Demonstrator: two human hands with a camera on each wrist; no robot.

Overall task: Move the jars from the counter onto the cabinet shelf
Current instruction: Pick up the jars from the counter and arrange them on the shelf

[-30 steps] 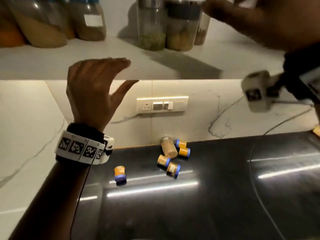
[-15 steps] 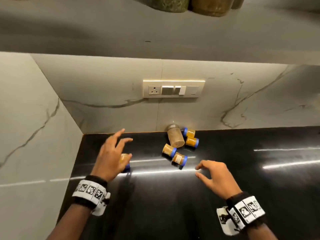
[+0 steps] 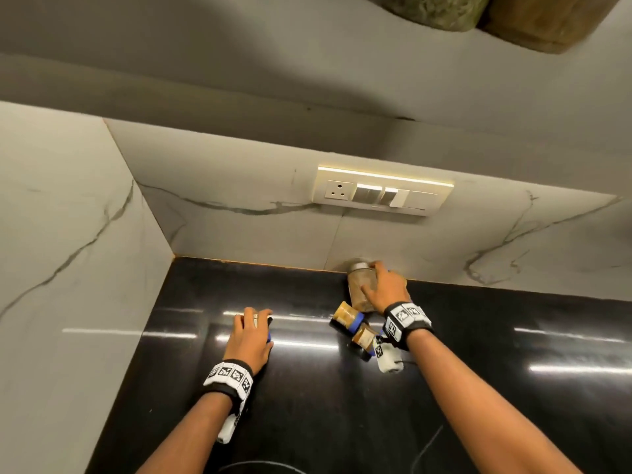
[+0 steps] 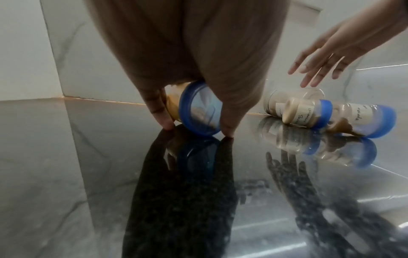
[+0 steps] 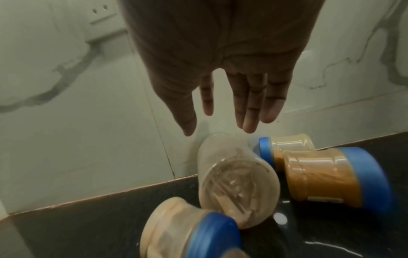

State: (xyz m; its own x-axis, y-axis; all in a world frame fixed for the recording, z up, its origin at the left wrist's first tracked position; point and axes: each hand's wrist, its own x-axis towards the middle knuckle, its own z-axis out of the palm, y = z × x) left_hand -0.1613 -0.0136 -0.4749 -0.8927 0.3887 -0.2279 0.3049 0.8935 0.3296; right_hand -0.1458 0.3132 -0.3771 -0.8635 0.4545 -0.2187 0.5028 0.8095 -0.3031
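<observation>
My left hand [image 3: 254, 319] pinches a small blue-lidded jar [image 4: 194, 108] lying on its side on the black counter [image 3: 307, 405], thumb and finger on either side [image 4: 196, 129]. My right hand [image 3: 371, 278] hovers with straight fingers [image 5: 218, 131] over a tall clear jar [image 5: 232, 176] lying against the back wall. Whether it touches the jar is unclear. Small blue-lidded jars [image 3: 347, 316] [image 3: 364, 336] lie beside the tall one, and two orange ones [image 5: 331, 176] [image 5: 287, 148] lie on its right. The cabinet shelf [image 3: 307, 63] runs overhead.
Large jars [image 3: 437, 12] [image 3: 547, 22] stand on the shelf at the top right. A switch plate [image 3: 383, 193] is on the marble back wall. The side wall [image 3: 68, 268] closes the counter's left end. A thin cable [image 3: 427, 446] lies near the counter's front.
Both hands came down from shelf height to the counter. The left hand closed round the lone small jar; the right hand moved forward over the tall jar.
</observation>
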